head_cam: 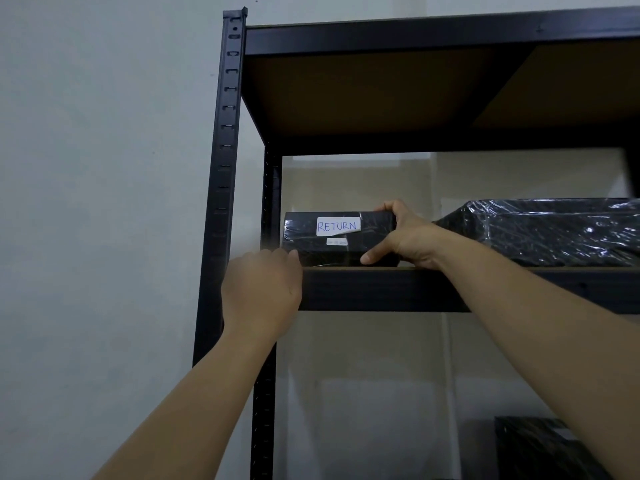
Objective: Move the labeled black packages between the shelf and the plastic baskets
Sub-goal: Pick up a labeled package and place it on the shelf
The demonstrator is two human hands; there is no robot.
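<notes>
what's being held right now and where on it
The right hand grips the RETURN package by its right end, on the shelf. The left hand touches its lower left corner.

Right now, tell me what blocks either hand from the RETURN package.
Nothing visible does. The right hand already grips the right end of the RETURN package, and the left hand is at its lower left corner. The larger wrapped package lies apart, to the right.

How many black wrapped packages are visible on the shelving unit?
3: the RETURN-labelled package gripped by the right hand, a larger package beside it, another lower right. Others may be hidden.
</notes>
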